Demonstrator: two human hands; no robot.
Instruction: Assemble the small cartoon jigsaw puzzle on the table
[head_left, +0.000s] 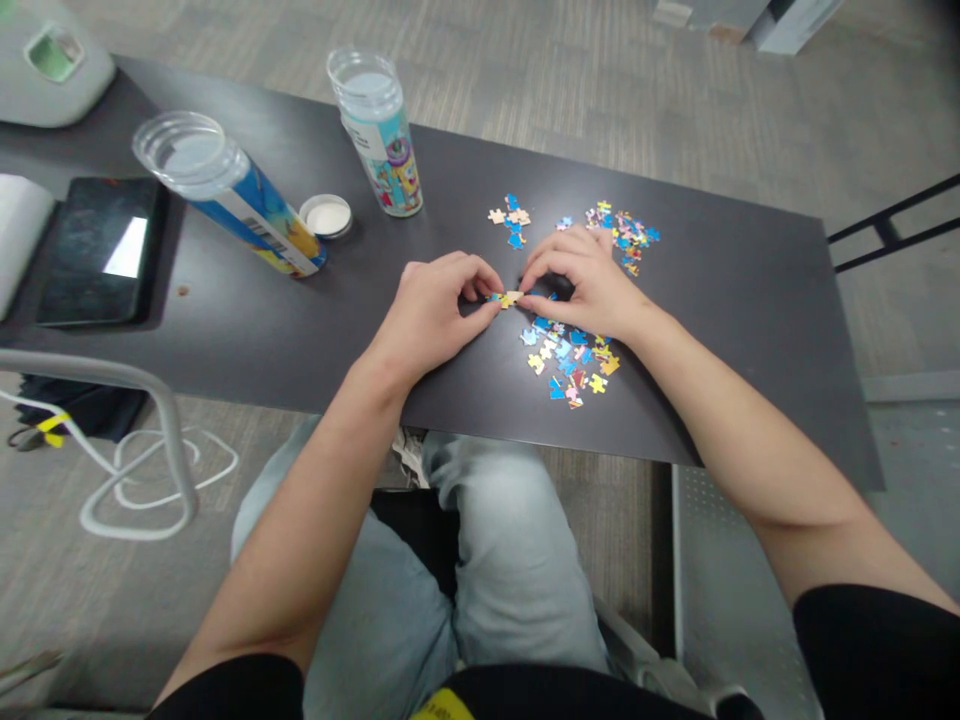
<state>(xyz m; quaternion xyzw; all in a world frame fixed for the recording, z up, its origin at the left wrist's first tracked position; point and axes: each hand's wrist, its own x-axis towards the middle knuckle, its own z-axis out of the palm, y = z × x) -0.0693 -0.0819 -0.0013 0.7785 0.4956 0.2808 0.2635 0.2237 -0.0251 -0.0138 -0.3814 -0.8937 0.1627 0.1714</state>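
Puzzle pieces (509,299) between left hand (441,308) and right hand (589,283), both hands pinching ends.

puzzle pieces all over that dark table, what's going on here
A person is holding a few small puzzle pieces between the fingertips of the left hand and right hand; whether they are locked together is too small to tell. More loose pieces lie just below the right hand, with another pile and a small group beyond. Two tall containers stand off to the left.
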